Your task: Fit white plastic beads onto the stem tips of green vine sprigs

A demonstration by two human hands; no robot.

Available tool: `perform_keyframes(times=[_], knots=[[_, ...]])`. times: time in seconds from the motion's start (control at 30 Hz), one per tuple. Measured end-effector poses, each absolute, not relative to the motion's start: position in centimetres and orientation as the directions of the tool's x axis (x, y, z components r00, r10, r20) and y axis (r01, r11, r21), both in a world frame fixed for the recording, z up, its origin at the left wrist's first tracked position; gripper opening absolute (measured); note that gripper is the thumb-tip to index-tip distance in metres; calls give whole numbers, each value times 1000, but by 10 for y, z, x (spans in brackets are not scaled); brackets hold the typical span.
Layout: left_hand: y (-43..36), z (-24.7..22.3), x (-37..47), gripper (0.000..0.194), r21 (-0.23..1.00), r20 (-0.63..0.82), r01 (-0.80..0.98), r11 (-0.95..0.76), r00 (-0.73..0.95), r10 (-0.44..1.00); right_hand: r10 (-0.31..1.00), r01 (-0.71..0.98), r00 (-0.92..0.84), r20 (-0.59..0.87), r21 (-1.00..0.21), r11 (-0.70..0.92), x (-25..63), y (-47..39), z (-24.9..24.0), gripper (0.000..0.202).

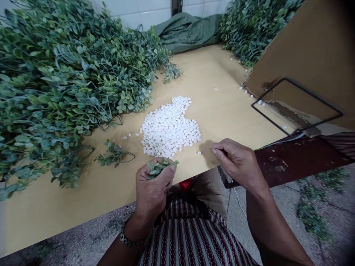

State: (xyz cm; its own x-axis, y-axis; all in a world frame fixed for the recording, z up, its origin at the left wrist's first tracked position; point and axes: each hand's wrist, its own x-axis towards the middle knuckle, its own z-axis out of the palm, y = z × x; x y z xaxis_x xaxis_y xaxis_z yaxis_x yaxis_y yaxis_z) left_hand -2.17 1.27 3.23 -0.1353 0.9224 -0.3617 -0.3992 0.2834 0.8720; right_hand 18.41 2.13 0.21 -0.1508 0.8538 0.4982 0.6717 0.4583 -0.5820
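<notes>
Near the table's front edge, my left hand (154,188) is wrapped round a small green leafy sprig (159,169), whose leaves stick out above the thumb. My right hand (240,162) is at the table edge to the right, thumb and fingertips pressed together; anything between them is too small to make out. A heap of small white pieces (169,129) lies on the table just beyond both hands. One loose white piece (199,152) lies between the heap and my right hand. Left of my left hand rests a loose sprig (112,153).
A large pile of artificial greenery (69,74) covers the table's (216,114) left. More foliage (257,26) and a green cloth (191,31) lie at the back. On the right are a cardboard sheet (310,59), a black wire frame (313,95) and a dark red surface (299,160).
</notes>
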Motion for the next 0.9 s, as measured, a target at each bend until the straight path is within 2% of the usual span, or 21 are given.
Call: perform_keyframes(times=[0.17,0.3,0.6,0.73,0.8,0.83,0.9], knots=[[20,31,-25,13,887,-319,-396,238,-154,935,860,657,-274,431,-569,495,188,27,-3,11],[21,27,-24,12,883,-317,-401,242,-131,939,841,686,-350,414,-498,531,180,34,-5,10],[24,27,-19,16,821,-356,-477,312,0,935,725,766,-533,437,-116,633,176,38,1,23],[24,27,-18,18,793,-374,-493,357,69,925,698,766,-570,434,-26,642,175,38,-1,21],[23,26,-18,19,792,-369,-496,357,78,926,689,764,-521,504,-84,639,172,38,-4,16],[22,26,-18,19,792,-368,-496,356,78,927,694,752,-467,547,-167,638,171,37,-5,13],[21,27,-16,19,796,-368,-489,356,74,927,740,666,-306,599,-421,616,165,34,-4,9]])
